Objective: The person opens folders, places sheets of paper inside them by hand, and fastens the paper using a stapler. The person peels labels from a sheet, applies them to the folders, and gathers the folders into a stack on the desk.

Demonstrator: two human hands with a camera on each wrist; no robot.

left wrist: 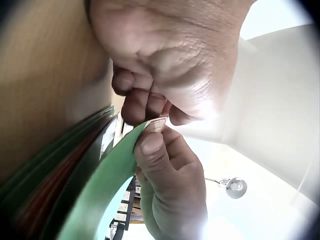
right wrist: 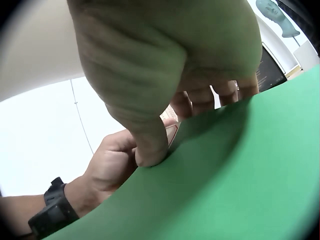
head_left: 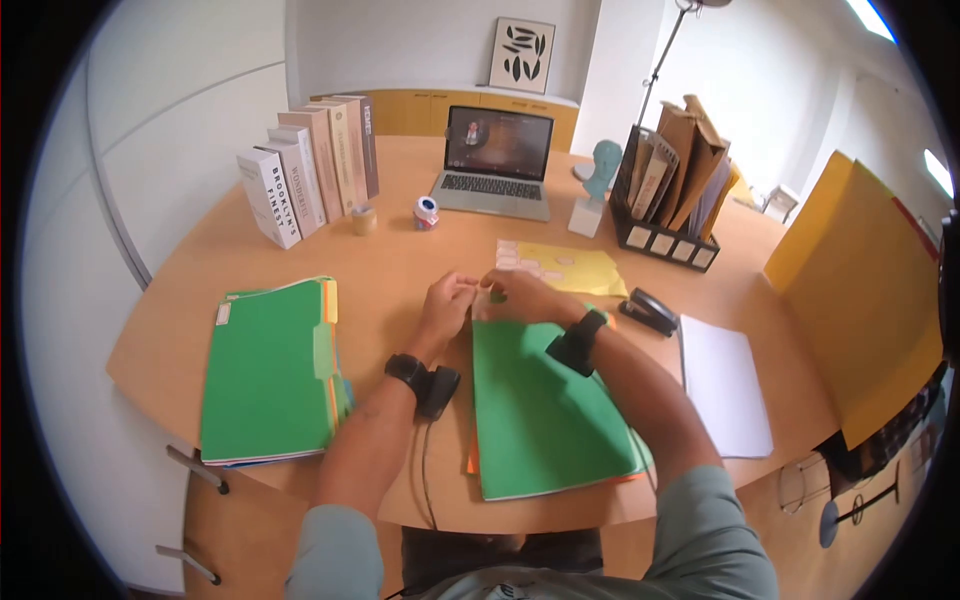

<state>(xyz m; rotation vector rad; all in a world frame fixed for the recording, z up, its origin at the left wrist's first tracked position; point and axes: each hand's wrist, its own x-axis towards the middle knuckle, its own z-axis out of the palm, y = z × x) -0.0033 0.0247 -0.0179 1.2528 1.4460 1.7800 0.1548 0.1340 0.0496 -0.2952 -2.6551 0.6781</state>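
Observation:
A green folder (head_left: 545, 410) lies on a stack of folders before me, its far left corner lifted. At that corner sits a small white label with a red border (left wrist: 156, 125). My right hand (head_left: 530, 297) pinches the folder's edge there, the thumb on the green face and the fingers behind. My left hand (head_left: 447, 305) meets it at the corner, thumb and fingertips pinching the label's outer end. Just beyond the hands lies a yellow sheet with label stickers (head_left: 580, 268). The left fingertips are partly hidden in the right wrist view.
Another stack of green folders (head_left: 265, 370) lies to the left. On the right are a black stapler (head_left: 650, 311), white paper (head_left: 722, 385) and an upright yellow folder (head_left: 850, 290). Books (head_left: 315, 175), a laptop (head_left: 495, 165), a bust (head_left: 602, 170) and a file holder (head_left: 665, 240) stand behind.

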